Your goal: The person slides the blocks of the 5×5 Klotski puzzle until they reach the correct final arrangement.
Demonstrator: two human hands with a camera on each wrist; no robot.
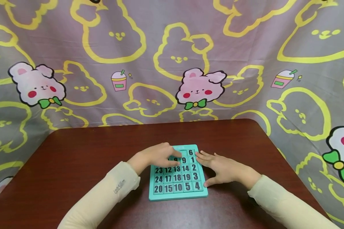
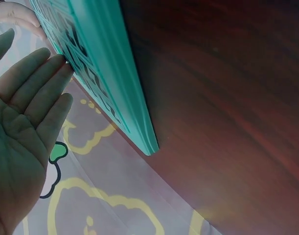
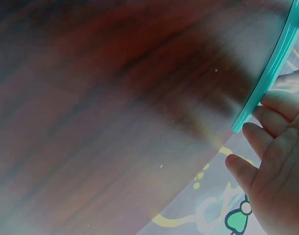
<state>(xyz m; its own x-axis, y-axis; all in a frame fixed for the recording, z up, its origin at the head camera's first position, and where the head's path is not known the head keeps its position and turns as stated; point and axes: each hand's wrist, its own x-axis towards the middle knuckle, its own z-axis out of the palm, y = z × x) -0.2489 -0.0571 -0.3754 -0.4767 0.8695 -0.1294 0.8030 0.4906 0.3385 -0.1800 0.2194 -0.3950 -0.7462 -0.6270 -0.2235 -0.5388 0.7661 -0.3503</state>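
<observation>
A turquoise number slide puzzle [image 1: 177,197] with black-numbered tiles lies flat on the table. In its top row, a turquoise patch with no number shows just left of the 6 tile [image 1: 190,152]. My left hand [image 1: 159,155] reaches over the puzzle's upper left part, hiding several tiles; in the left wrist view its fingers [image 2: 36,90] are extended, with fingertips at the tile face. My right hand [image 1: 224,168] rests along the puzzle's right side, fingers spread, with fingertips and thumb at the frame's edge. The right wrist view shows those fingers [image 3: 274,120] beside the turquoise rim.
The dark reddish-brown table [image 1: 103,149] extends on all sides of the puzzle. Behind it and at both sides hangs a grey cloth [image 1: 149,70] with yellow outlines and cartoon rabbits. Pale sleeves [image 1: 103,190] cover both forearms.
</observation>
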